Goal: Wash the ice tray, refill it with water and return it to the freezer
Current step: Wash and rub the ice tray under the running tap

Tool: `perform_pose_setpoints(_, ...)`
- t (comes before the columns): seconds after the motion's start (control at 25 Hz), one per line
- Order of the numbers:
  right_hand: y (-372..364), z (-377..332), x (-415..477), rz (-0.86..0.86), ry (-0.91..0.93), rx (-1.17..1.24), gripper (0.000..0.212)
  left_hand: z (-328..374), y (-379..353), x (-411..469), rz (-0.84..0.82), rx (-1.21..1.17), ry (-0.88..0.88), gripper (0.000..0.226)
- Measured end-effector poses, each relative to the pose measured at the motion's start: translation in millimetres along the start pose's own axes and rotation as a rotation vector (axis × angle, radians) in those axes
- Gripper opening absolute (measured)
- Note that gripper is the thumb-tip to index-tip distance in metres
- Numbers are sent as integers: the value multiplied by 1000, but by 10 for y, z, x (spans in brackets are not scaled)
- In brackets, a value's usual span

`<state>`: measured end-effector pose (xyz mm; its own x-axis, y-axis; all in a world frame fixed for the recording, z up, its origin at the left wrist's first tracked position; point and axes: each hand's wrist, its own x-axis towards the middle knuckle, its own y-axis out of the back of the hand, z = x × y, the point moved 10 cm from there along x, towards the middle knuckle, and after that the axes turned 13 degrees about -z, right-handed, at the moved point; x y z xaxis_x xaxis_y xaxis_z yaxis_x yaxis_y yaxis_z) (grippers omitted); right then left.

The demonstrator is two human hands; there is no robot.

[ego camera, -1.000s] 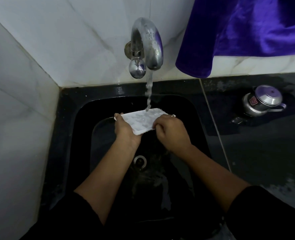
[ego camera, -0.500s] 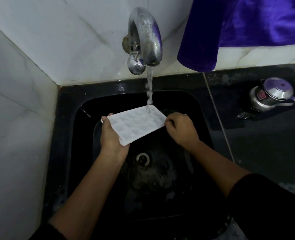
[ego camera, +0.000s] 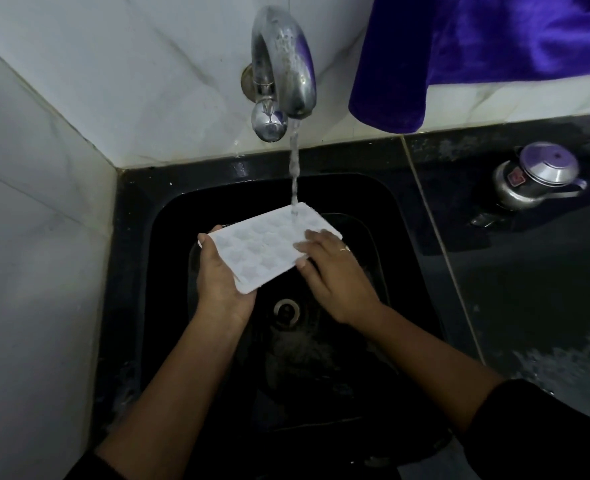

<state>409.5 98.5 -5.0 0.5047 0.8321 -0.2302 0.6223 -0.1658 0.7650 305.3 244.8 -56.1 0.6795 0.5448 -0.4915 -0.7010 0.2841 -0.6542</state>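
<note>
A white ice tray (ego camera: 266,245) with several small cells is held tilted over the black sink (ego camera: 134,271). Water runs from the metal tap (ego camera: 283,67) onto the tray's far corner. My left hand (ego camera: 222,275) grips the tray's near left end from below, thumb along its edge. My right hand (ego camera: 331,268) lies on the tray's right end with its fingers spread flat across the top; a ring shows on one finger.
The sink's drain (ego camera: 286,310) lies below the tray. A steel lidded pot (ego camera: 536,176) stands on the wet black counter (ego camera: 546,289) at right. A purple cloth (ego camera: 477,46) hangs over the marble ledge behind. White marble walls close the left and back.
My right hand has moved from gripping the tray's right edge to lying flat on its top. The tray stays under the stream, and the view has shifted slightly.
</note>
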Motion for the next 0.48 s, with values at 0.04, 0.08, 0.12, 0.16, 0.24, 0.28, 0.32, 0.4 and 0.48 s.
perform_pose_setpoints(0.04,-28,43,40,-22,-61,36,62,-19,-46,-36,-2,26,2,43)
perform_pose_setpoints(0.08,-83,-6,51,-53,-90,47,69,-18,-75,-59,-12,35,-5,41)
perform_pose_setpoints(0.12,-160,-86,28,-83,-86,50,75,3,-108,-85,-24,36,-14,41)
perform_pose_setpoints(0.16,-224,-159,-25,-102,-59,48,79,41,-117,-112,-33,41,-27,41)
perform_pose_setpoints(0.24,-255,-171,-83,-153,23,-17,78,106,-73,-138,-43,42,-43,41)
perform_pose_setpoints(0.28,-244,-109,-59,-174,36,-51,74,127,-54,-165,-50,33,-50,41)
perform_pose_setpoints(0.32,-234,-19,-17,-182,-6,-43,71,142,-33,-183,-52,36,-58,41)
perform_pose_setpoints(0.4,-225,24,43,-177,-159,107,75,127,-96,-206,-55,44,-55,42)
perform_pose_setpoints(0.48,-276,-392,57,-159,-64,87,83,101,-154,-219,-41,52,-50,40)
